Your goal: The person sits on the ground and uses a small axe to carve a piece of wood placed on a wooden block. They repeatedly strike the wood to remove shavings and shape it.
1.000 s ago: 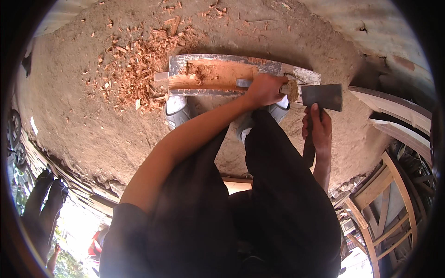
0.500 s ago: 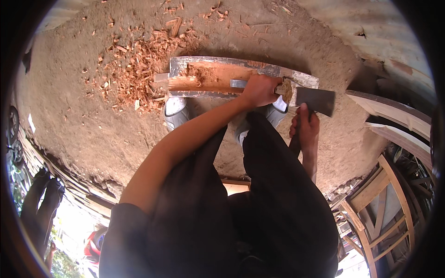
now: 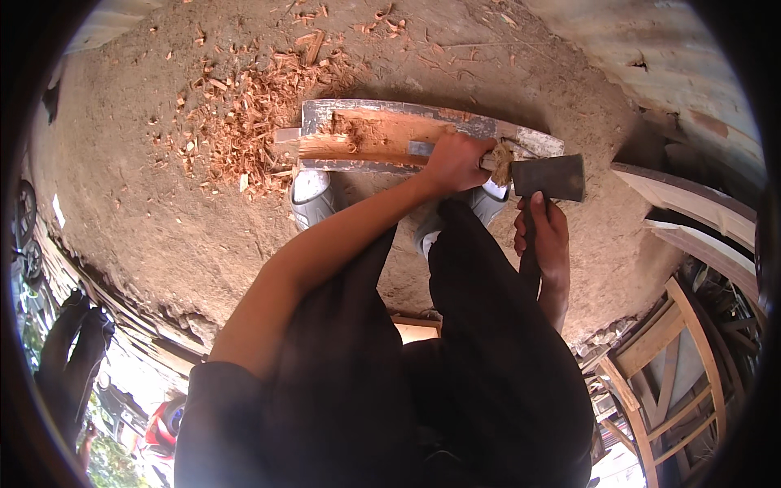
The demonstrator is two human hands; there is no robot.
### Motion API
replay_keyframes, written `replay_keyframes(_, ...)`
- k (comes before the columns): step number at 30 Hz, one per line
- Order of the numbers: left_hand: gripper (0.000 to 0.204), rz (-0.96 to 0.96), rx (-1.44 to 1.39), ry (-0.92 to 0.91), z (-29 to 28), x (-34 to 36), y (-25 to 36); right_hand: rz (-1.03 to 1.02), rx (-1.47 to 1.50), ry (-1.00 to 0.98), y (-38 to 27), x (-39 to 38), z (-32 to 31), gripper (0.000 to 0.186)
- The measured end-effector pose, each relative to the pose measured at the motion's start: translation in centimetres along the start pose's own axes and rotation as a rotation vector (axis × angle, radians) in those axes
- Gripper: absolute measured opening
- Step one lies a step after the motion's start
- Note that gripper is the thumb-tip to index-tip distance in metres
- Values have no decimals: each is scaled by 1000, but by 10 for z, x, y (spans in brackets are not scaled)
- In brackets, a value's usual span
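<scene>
A curved plank point(image 3: 390, 137) lies crosswise in front of me, its painted edges worn and its hollowed middle bare reddish wood. My left hand point(image 3: 457, 163) is closed around a chisel point(image 3: 421, 148). The flat metal blade points left along the hollow, and the frayed handle end sticks out to the right of my fist. In my right hand point(image 3: 549, 240) is the handle of a mallet point(image 3: 550, 178) with a dark, blocky head. That head is right at the chisel's frayed end; whether they touch I cannot tell.
Reddish wood chips point(image 3: 252, 122) are strewn over the dirt floor point(image 3: 130, 179) at the left. My shoes point(image 3: 313, 199) stand against the plank's near side. Curved boards point(image 3: 691, 199) and a wooden frame point(image 3: 679, 358) lean at the right, below a corrugated metal sheet point(image 3: 675, 57).
The mallet head has moved a little left towards the chisel's end and sits more level. My left hand and the chisel stay in about the same place on the plank.
</scene>
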State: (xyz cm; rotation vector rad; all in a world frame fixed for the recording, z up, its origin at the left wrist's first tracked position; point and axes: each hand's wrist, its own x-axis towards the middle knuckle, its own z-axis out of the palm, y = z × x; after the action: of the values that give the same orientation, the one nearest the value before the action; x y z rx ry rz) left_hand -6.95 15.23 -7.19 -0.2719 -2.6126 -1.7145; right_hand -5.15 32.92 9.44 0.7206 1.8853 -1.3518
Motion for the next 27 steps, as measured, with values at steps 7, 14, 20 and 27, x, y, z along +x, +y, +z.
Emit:
replay_keyframes(7, 27, -19, -11, -73, -4, 5, 2, -90, -31, 39, -8, 0, 0, 44)
replay_keyframes(14, 28, -50, 58, -51, -1, 8, 1, -118, 19, 27, -5, 6, -3, 49)
replay_keyframes(20, 29, -80, 98, -112, -5, 13, 5, -126, -29, 67, -3, 8, 1, 46)
replay_keyframes(27, 30, -54, 112, -93, 0, 6, -2, -108, -93, 87, -9, 14, 0, 42)
